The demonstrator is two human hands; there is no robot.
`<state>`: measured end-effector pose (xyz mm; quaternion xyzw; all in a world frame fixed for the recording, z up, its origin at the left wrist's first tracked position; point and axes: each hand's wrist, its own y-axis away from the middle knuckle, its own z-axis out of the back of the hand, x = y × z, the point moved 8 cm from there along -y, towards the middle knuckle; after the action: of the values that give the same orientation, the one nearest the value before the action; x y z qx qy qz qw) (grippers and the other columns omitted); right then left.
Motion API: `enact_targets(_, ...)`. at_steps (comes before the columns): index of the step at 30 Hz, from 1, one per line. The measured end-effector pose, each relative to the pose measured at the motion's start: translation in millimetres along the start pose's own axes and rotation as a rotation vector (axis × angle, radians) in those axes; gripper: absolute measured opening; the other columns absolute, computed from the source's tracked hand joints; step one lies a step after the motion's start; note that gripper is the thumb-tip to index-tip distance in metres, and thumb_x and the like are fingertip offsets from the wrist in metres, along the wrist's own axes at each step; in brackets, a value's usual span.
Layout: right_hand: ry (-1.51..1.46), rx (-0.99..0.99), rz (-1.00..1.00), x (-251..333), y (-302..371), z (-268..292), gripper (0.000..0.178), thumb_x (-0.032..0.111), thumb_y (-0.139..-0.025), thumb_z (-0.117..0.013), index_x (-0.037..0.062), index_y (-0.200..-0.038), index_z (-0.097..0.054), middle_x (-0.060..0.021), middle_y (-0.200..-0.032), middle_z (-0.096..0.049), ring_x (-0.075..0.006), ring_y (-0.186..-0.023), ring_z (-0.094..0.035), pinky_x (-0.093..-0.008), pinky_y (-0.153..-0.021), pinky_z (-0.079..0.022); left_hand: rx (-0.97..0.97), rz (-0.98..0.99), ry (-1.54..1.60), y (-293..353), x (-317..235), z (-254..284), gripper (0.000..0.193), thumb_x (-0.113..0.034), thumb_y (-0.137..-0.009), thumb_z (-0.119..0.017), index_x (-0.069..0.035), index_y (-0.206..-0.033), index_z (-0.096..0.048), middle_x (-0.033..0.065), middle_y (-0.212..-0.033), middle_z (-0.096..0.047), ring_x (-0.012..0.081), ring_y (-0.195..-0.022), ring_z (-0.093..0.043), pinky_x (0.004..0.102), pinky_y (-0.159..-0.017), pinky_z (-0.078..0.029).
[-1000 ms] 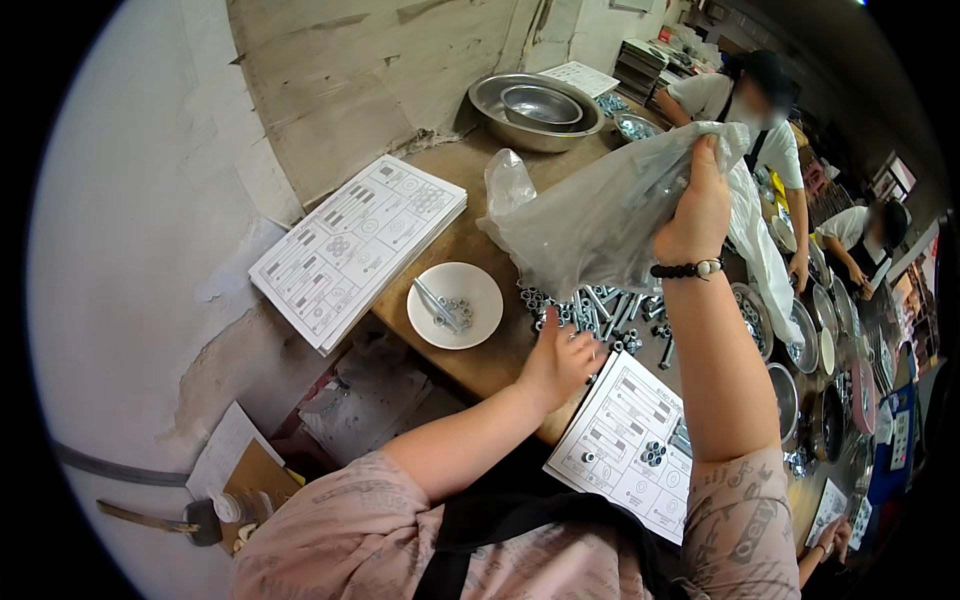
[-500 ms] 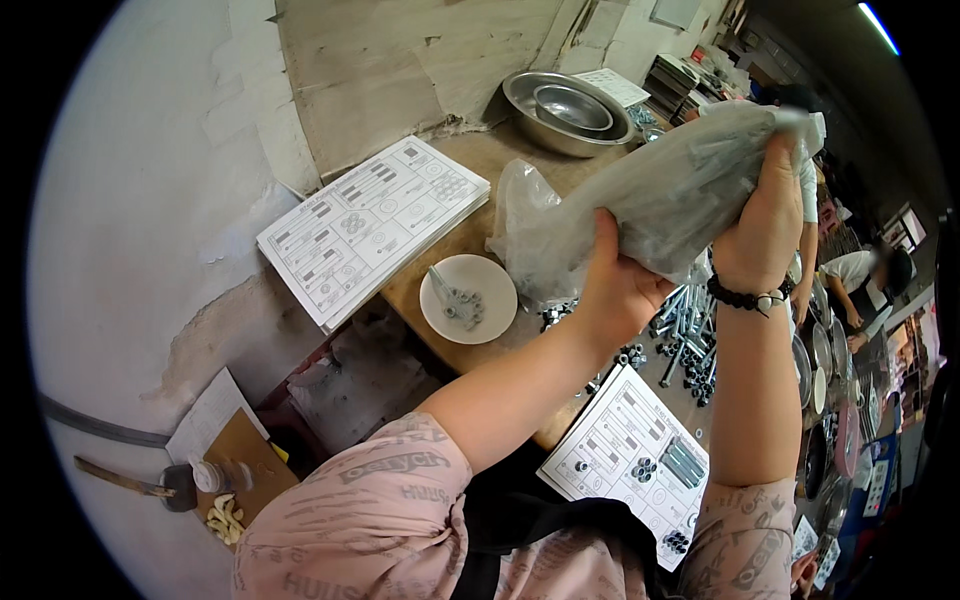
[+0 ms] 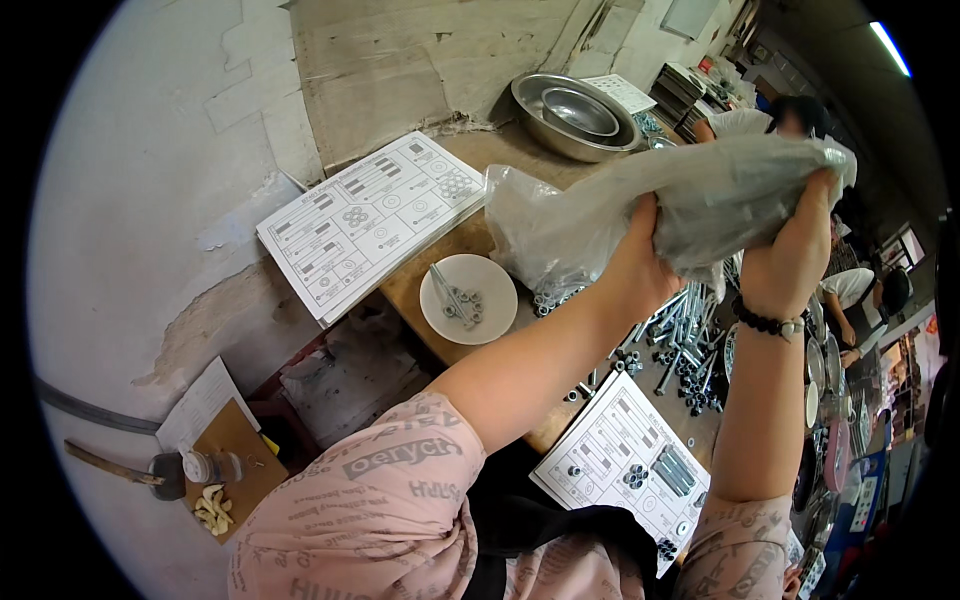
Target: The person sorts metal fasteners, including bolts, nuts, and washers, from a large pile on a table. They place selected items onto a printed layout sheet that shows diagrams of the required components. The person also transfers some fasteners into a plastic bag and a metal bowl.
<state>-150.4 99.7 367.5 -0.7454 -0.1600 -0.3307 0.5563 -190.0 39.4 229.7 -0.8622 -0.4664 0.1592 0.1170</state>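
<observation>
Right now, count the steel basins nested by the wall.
2: the large basin on the table beyond the plastic bag, and the smaller basin inside it. Any nested underneath would be hidden.

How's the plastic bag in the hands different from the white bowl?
The plastic bag is cloudy grey; the white bowl is white. The bag is crumpled, but the bowl is smooth and round. The left hand and right hand hold the bag, while the bowl sits on the table. Both are pale.
</observation>
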Motion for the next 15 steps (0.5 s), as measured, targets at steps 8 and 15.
enact_targets(8,-0.238,-0.189,-0.366,-39.6,45.6,44.5,0.033,0.028,-0.094,-0.042,0.0039,-0.115,-0.047,-0.008,-0.107,-0.055,-0.0203,-0.094,-0.054,-0.0328,-0.083,-0.044,0.124,-0.024,-0.148,43.6,15.5,38.4,0.066,-0.049,-0.081,-0.055,-0.015,-0.132,-0.032,0.0017,-0.135,-0.036,0.0211,-0.124,-0.033,0.0382,-0.104,-0.026)
enact_targets(15,-0.005,0.254,-0.583,-71.2,122.3,106.2,0.046,0.016,-0.078,-0.066,-0.0009,-0.116,-0.047,-0.004,-0.105,-0.055,-0.0129,-0.086,-0.053,-0.0264,-0.074,-0.043,-0.109,0.011,-0.131,46.4,6.0,85.7,0.043,-0.033,-0.087,-0.051,-0.006,-0.12,-0.046,0.0068,-0.119,-0.051,0.0203,-0.111,-0.048,0.036,-0.096,-0.038)
